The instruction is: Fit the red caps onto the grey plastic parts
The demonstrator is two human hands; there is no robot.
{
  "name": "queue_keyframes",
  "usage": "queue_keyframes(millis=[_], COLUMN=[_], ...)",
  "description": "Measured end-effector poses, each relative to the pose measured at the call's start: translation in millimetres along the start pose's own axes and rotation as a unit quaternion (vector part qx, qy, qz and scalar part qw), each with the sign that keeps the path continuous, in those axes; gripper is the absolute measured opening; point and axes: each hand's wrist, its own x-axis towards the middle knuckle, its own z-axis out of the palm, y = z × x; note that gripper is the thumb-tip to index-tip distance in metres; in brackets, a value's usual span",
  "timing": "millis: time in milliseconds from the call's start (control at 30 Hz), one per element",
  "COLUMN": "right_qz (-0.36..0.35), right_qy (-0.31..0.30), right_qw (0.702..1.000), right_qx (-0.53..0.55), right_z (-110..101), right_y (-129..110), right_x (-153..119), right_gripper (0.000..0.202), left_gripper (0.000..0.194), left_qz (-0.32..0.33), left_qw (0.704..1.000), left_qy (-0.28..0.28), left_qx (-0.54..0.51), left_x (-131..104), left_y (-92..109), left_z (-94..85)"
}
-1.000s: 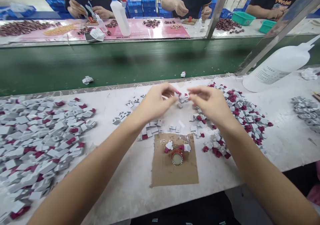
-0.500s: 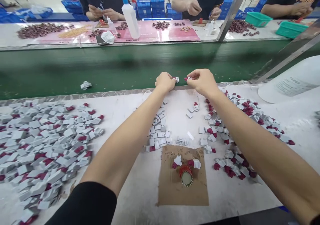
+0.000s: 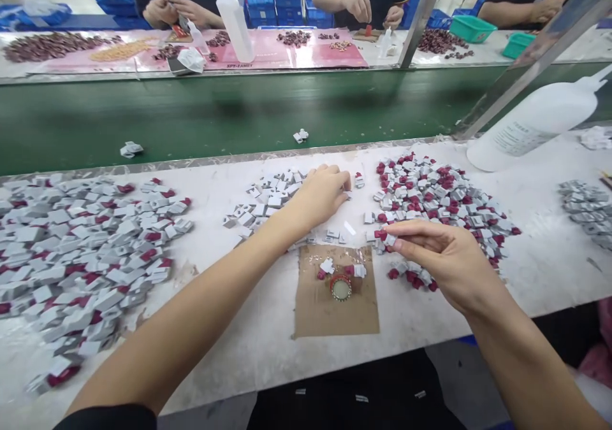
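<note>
Just beyond the cardboard, my left hand (image 3: pixel 324 193) reaches down with bent fingers, its fingertips pinched on a small grey plastic piece (image 3: pixel 348 195) at the table. Next to it spreads a pile of plain grey pieces (image 3: pixel 270 194), partly covered by my forearm. My right hand (image 3: pixel 442 258) pinches a small maroon-and-grey plastic part (image 3: pixel 384 236) between thumb and fingers, above the near left side of a heap of maroon-and-grey parts (image 3: pixel 430 188). On the cardboard square (image 3: pixel 335 318) lie a red bottle cap (image 3: pixel 341 287) and two maroon-and-grey parts (image 3: pixel 356 270).
A larger heap of grey and maroon parts (image 3: pixel 95 239) covers the table's left. A white bottle (image 3: pixel 530 124) leans at the right. Beyond runs a green belt (image 3: pixel 215 111) bearing a grey part (image 3: pixel 301 136). Several co-workers' hands (image 3: pixel 356 4) work across it.
Both hands have come back from the belt's edge toward me. A grey part, released there, now lies on the belt. My left hand has gone down to loose grey pieces; the view has shifted.
</note>
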Motion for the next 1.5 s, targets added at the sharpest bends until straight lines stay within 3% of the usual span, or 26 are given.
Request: queue_keyframes(millis=[300,467,767,1033,1133,1233,1333,1400,1500], right_qz=[-0.065,-0.114,-0.107,-0.104,-0.111,-0.087,-0.052,-0.041,-0.044], right_qy=[0.019,0.004,-0.017,-0.024,-0.012,0.014,0.053,0.069,0.067], right_qw=[0.998,0.993,0.993,0.993,0.993,0.994,0.98,0.967,0.957], right_qx=[0.012,-0.041,-0.035,-0.045,-0.028,0.056,0.185,0.241,0.278], right_z=[19,32,47,47,41,32,25,24,26], right_y=[11,19,26,25,22,19,14,10,4], right_x=[-51,-74,-72,-75,-70,-56,-37,-26,-17], right_gripper=[0.011,0.019,0.019,0.023,0.023,0.023,0.019,0.016,0.016], left_gripper=[0.017,0.022,0.017,0.013,0.011,0.009,0.015,0.016,0.015], left_qz=[-0.018,-0.04,-0.046,-0.054,-0.063,-0.078,-0.095,-0.096,-0.081], left_qw=[1.0,0.999,0.997,0.996,0.99,0.958,0.885,0.844,0.809], left_qy=[0.02,0.026,0.046,0.063,0.083,0.092,0.077,0.066,0.053], left_qx=[-0.011,-0.016,-0.033,-0.044,-0.095,-0.261,-0.448,-0.524,-0.58], left_x=[-20,-35,-46,-46,-50,-59,-69,-74,-77], left_y=[6,4,1,3,11,27,46,58,71], left_z=[8.1,10.1,14.6,16.4,10.9,2.2,-5.6,-9.0,-12.0])
